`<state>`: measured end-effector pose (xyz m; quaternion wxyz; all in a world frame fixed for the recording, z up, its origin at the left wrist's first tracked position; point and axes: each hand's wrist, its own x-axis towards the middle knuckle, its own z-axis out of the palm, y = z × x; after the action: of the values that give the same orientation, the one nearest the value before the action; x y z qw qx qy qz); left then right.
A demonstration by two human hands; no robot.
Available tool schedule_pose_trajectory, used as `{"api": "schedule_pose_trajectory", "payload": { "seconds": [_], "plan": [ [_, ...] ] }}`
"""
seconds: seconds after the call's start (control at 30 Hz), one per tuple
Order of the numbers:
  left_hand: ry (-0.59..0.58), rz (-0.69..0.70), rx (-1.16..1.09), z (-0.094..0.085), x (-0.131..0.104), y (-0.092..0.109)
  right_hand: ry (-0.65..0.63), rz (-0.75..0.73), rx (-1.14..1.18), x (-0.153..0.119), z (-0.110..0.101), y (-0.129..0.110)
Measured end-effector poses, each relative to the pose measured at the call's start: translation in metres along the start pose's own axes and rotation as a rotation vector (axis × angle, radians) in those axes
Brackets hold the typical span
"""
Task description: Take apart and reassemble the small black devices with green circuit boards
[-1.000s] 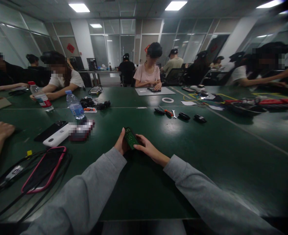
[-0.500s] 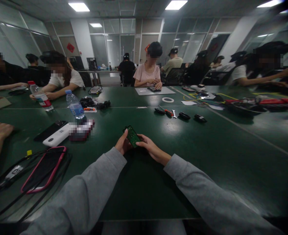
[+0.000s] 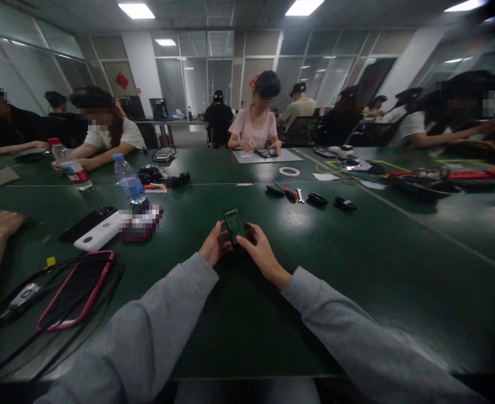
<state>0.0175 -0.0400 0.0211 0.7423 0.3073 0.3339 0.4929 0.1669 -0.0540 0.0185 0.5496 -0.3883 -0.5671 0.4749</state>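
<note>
A small green circuit board [image 3: 234,224] with a dark rim is held up over the table between my two hands. My left hand [image 3: 212,244] is closed at its left edge, with the fingertips partly behind it. My right hand [image 3: 262,251] grips the lower right part, its thumb lying across the board's lower face. The fingers behind the board are hidden. Beyond it on the table lie dark oval casings, among them one casing [image 3: 317,199], along with a small wrench [image 3: 300,195] and an orange-handled screwdriver [image 3: 290,194].
At left are a pink-rimmed phone [image 3: 77,292] with black cables, a white power bank [image 3: 100,230], a blue-capped bottle [image 3: 130,180] and a red-capped bottle [image 3: 71,167]. Another person's hand [image 3: 2,223] rests at the left edge. A tape roll [image 3: 289,171] lies ahead.
The circuit board has turned more upright and shifted slightly right. My left thumb has moved off its face to the edge, while my right hand has tilted up with it.
</note>
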Motion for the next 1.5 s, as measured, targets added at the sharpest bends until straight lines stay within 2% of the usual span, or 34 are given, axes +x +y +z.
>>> {"api": "schedule_pose_trajectory", "payload": {
  "seconds": [0.17,0.27,0.47,0.7,1.0,1.1,1.3,1.4,1.5],
  "plan": [
    [-0.019,0.090,-0.003,0.006,-0.002,-0.007,-0.041,-0.159,-0.144,-0.006,0.004,-0.002],
    [-0.007,0.128,0.015,0.006,-0.003,-0.009,-0.043,-0.201,-0.191,-0.008,0.004,-0.005],
    [0.086,0.104,0.038,0.003,-0.003,-0.008,-0.030,-0.149,-0.113,-0.004,0.002,-0.004],
    [0.059,0.134,0.078,0.002,-0.002,-0.009,-0.014,-0.080,-0.078,-0.002,-0.002,0.000],
    [0.068,0.140,0.120,0.000,0.000,-0.010,-0.016,-0.101,-0.126,-0.004,-0.001,-0.003],
    [0.050,0.149,0.141,0.001,-0.001,-0.011,0.028,-0.167,-0.209,-0.006,-0.001,-0.006],
    [-0.085,0.213,0.188,0.005,-0.005,-0.011,0.189,-0.297,-0.418,-0.007,-0.002,-0.008],
    [-0.105,0.233,0.188,0.006,-0.006,-0.010,0.199,-0.333,-0.517,-0.007,-0.001,-0.010],
    [-0.083,0.172,0.143,0.008,-0.007,-0.011,0.186,-0.361,-0.604,-0.009,-0.002,-0.012]
  ]
}}
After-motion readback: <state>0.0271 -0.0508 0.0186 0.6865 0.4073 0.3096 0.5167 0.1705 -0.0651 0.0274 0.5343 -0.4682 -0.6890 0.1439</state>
